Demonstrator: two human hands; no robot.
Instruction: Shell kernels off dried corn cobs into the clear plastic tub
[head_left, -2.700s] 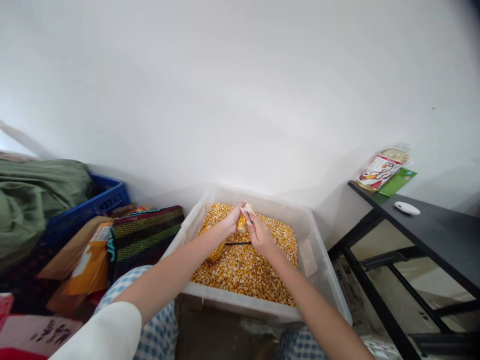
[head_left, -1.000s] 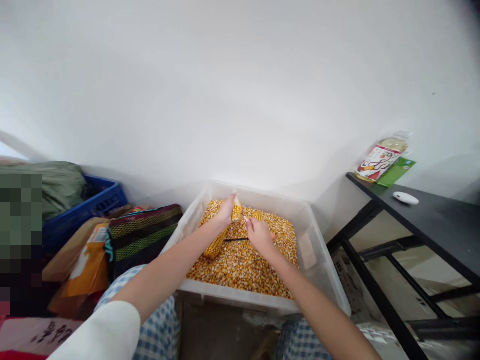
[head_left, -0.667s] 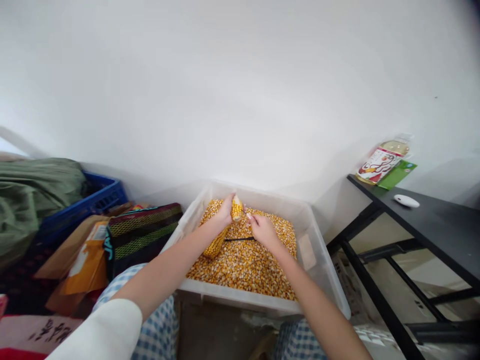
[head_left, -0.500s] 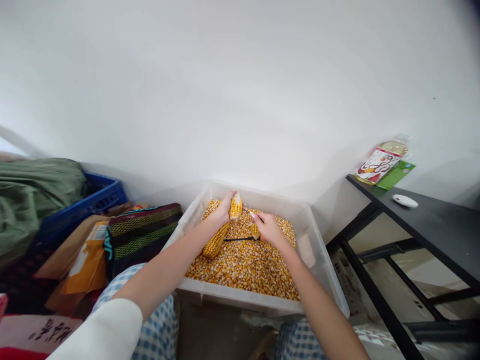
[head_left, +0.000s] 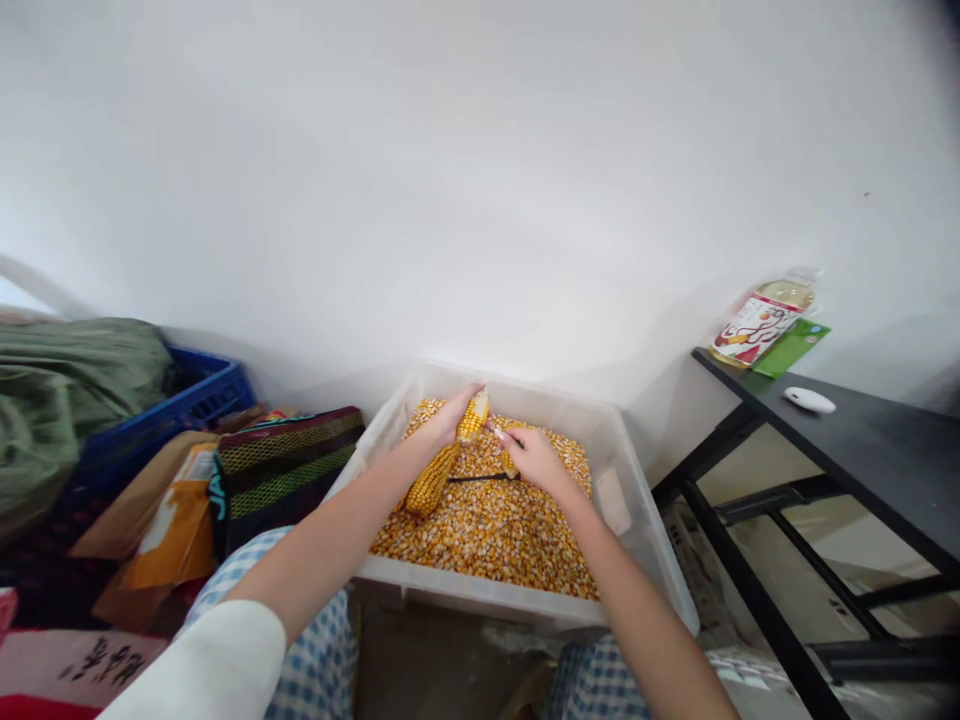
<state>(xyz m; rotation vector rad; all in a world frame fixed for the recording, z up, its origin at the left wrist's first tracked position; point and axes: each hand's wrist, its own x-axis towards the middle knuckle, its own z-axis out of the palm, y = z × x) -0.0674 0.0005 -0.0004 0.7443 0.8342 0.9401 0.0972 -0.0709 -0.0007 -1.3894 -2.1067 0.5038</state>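
My left hand (head_left: 448, 422) is closed round a yellow ear of corn (head_left: 472, 422), tilted, its pale tip bare of kernels at the top. My right hand (head_left: 537, 460) grips a slim tool (head_left: 493, 428) whose point meets the right side of that ear; its exact kind is mostly covered by my fingers. Below my left hand, another ear of corn (head_left: 430, 484) lies on loose corn kernels (head_left: 487, 540). A thin black rod (head_left: 478, 478) rests across the kernels under my right hand. All this is inside a translucent plastic bin (head_left: 480, 592).
A dark table (head_left: 885, 440) on the right carries an oil bottle (head_left: 761, 322), a green packet (head_left: 790, 348) and a white oval object (head_left: 810, 400). To the left are a blue crate (head_left: 202, 390), a striped mesh bag (head_left: 292, 465) and cardboard (head_left: 161, 490). A white wall rises behind the bin.
The ear in my left hand has tilted slightly to the right. My right hand has shifted a little, and the tool's tip now sits against the ear's side.
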